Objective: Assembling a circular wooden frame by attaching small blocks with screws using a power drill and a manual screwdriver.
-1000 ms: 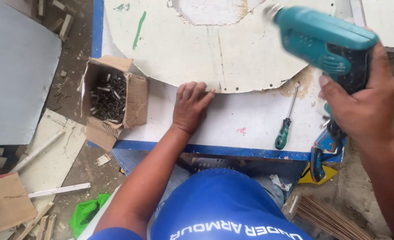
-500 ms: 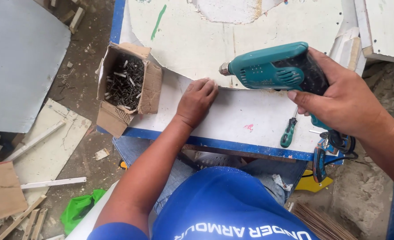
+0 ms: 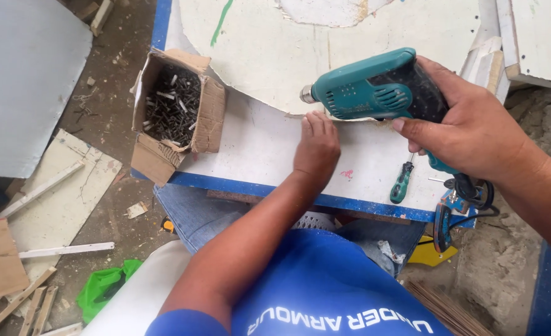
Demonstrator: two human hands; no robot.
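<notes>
My right hand (image 3: 474, 134) grips a teal electric drill (image 3: 375, 87), held above the white board with its chuck pointing left. My left hand (image 3: 316, 146) rests palm down on the white tabletop (image 3: 250, 149), fingers together at the jagged edge of a white curved panel (image 3: 263, 56). The drill's nose hovers just above my left fingertips. A green-handled screwdriver (image 3: 403, 182) lies on the board below the drill.
An open cardboard box of dark screws (image 3: 175, 106) sits at the table's left corner. The table has a blue edge (image 3: 263, 190). A cable and tool (image 3: 459, 199) hang at the right edge. Board offcuts and wood strips (image 3: 51, 186) litter the dirt floor at left.
The drill came down from the upper right and swung leftward to just over my left hand. My left hand stayed flat on the board.
</notes>
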